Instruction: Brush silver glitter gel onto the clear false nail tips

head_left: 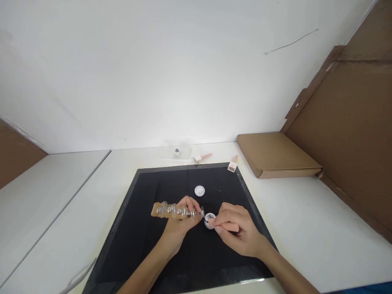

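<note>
My left hand (176,232) is closed around a tan strip (155,210) that carries a row of clear, round discs with shiny centres. The strip points to the left, and one disc stands out at its right end beside my fingers. In my right hand (237,230) I pinch a small tool with a peach-pink handle (230,226). Its thin dark tip reaches left, close to the end disc; whether they touch I cannot tell. Below the tip stands a small white open jar (210,225), partly covered by the handle. A round white lid (199,190) lies farther back.
A black mat (137,245) covers the middle of the white table (306,228). Along its back edge lie a clear plastic bag (183,152) and two pink-and-white items, one left (198,158) and one right (232,164). A flat cardboard box (275,153) rests at the back right.
</note>
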### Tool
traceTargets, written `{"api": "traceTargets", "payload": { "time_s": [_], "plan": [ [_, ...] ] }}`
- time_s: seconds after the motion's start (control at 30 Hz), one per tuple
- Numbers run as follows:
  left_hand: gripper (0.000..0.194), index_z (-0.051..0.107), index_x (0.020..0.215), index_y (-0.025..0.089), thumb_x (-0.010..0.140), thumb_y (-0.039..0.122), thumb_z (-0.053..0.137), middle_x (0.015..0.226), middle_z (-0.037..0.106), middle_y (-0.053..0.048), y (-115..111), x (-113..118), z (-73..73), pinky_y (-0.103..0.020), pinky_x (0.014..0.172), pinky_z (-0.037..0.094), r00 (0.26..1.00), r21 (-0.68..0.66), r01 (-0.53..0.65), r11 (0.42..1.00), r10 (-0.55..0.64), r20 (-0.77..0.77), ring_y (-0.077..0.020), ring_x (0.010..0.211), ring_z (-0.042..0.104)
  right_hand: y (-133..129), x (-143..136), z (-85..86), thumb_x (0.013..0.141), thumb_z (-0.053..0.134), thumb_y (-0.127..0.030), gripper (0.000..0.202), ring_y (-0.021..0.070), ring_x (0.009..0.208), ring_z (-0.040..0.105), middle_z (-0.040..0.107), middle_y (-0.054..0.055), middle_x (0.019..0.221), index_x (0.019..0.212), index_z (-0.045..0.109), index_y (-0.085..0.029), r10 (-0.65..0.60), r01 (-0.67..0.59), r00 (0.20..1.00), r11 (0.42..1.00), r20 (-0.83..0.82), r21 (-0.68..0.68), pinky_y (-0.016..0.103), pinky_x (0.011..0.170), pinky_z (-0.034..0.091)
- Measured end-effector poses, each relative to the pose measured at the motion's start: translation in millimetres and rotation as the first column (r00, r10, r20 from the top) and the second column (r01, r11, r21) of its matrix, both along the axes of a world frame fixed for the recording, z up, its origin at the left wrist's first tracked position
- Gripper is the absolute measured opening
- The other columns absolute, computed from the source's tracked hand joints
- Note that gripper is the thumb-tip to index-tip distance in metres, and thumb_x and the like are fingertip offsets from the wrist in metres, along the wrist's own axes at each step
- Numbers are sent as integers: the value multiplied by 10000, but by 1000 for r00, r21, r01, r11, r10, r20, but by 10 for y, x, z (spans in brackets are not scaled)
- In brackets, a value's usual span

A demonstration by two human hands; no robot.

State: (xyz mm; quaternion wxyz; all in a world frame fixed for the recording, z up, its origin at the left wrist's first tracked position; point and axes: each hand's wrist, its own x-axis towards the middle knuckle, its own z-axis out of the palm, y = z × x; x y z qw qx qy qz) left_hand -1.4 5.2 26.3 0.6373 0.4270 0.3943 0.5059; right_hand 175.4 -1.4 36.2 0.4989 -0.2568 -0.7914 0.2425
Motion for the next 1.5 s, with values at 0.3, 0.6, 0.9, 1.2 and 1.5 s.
{"api": "traceTargets", "payload": {
  "time_s": [0.3, 0.6, 0.9, 1.2, 1.5],
  "plan": [
    [338, 429, 581, 179, 617, 180, 765, 683, 537, 17, 10, -2, -10, -248, 613, 370, 1000, 22, -9, 1000, 9, -5, -112, 637, 469, -3, 18, -6, 794, 549, -72, 180, 140, 582, 556, 592, 17, 680, 879, 628, -208, -5, 5, 1000, 1000, -4, -15, 249, 505, 437],
    [335, 427, 582, 181, 616, 169, 760, 686, 532, 20, 10, -5, -39, -251, 622, 371, 1000, 10, -16, 1000, 16, -10, -114, 645, 467, 0, 13, 6, 795, 546, -52, 200, 134, 582, 553, 599, 18, 690, 884, 638, -206, -23, 21, 999, 999, -33, -38, 243, 506, 450],
    [332, 419, 591, 181, 635, 159, 747, 695, 535, 20, 20, -6, -29, -248, 626, 365, 1000, 3, -14, 1000, 14, 0, -110, 649, 461, 1, 20, 9, 797, 553, -50, 186, 131, 582, 561, 620, 17, 680, 866, 640, -198, 24, -27, 999, 998, -36, -65, 238, 520, 444],
    [328, 414, 599, 183, 634, 153, 739, 700, 532, 25, 15, -8, -48, -245, 626, 362, 1000, -2, -4, 1000, 4, 1, -110, 656, 459, -2, 12, 10, 778, 562, -27, 188, 122, 583, 563, 613, 15, 683, 830, 638, -191, 23, -24, 1000, 996, -7, -86, 230, 530, 451],
    [310, 422, 604, 185, 638, 135, 727, 708, 530, 24, 12, -11, -47, -251, 638, 360, 1000, -9, 0, 1000, 0, 6, -115, 671, 458, 3, 5, 27, 799, 559, -53, 174, 134, 600, 564, 629, 27, 694, 856, 645, -193, 11, -14, 1000, 995, -28, -98, 244, 537, 465]
  ]
}}
